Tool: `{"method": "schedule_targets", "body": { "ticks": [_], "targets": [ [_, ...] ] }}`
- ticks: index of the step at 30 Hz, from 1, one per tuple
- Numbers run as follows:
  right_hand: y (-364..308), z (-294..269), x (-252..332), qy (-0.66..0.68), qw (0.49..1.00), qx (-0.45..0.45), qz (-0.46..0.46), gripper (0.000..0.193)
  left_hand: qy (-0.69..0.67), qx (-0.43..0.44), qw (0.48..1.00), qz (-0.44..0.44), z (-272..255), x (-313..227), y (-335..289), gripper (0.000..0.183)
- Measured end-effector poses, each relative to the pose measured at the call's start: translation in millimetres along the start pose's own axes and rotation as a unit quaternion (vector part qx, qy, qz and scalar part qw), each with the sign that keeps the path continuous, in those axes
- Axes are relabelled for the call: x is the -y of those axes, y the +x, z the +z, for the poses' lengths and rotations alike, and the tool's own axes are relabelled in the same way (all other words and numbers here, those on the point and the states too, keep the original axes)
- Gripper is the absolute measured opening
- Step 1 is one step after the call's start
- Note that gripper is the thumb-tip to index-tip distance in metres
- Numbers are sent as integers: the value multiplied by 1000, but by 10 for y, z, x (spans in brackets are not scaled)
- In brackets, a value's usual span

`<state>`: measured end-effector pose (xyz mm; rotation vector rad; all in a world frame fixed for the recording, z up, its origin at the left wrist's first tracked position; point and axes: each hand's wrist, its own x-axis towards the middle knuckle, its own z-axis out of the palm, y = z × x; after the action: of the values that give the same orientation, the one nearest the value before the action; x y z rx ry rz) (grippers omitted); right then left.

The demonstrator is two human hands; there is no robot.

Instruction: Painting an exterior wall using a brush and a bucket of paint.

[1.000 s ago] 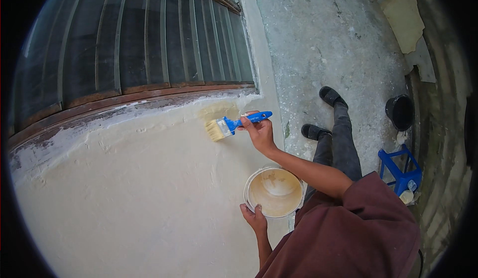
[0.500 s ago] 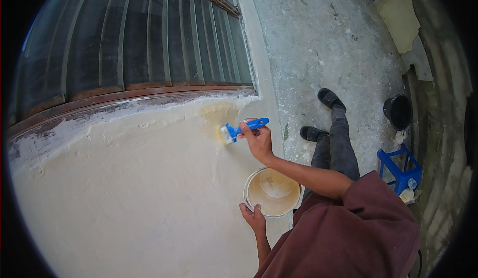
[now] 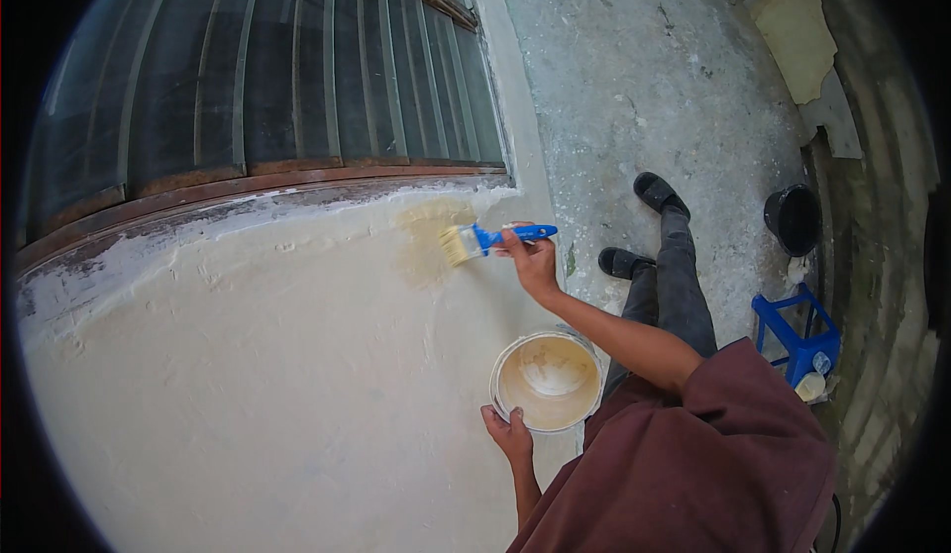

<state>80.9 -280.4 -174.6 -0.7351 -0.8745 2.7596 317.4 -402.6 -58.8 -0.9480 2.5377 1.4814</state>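
Note:
My right hand (image 3: 532,264) is closed round the blue handle of a paintbrush (image 3: 519,232). Its pale yellow bristles meet the cream wall (image 3: 248,385) at a darker, wet-looking yellowish patch (image 3: 424,246), just below the window's corner. Lower down, the fingers of my left hand (image 3: 512,438) grip the rim of a round, whitish bucket (image 3: 515,380), thumb on the inside edge. The bucket tips so that its mouth shows; cream paint coats the inner walls and a whitish area marks the bottom.
A window (image 3: 287,68) with upright bars and a worn brown frame (image 3: 297,179) fills the upper left. On the concrete floor (image 3: 634,68) to the right are a black bucket (image 3: 792,220), a blue stool (image 3: 788,330) and broken flat boards (image 3: 795,38). My feet wear dark slippers (image 3: 658,195).
My right hand and the brush have shifted slightly up and right, and the brush has turned so its bristles show broader. The bucket in my left hand has barely moved.

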Motion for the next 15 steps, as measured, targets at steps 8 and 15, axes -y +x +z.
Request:
{"method": "schedule_targets", "body": {
  "ticks": [8,15],
  "targets": [
    [90,-12,0,-143,985,-82,-51,25,8,3,1000,11,0,45,37,24],
    [-349,990,766,15,994,61,-90,20,3,-7,1000,13,21,-38,-41,25]
  ]
}}
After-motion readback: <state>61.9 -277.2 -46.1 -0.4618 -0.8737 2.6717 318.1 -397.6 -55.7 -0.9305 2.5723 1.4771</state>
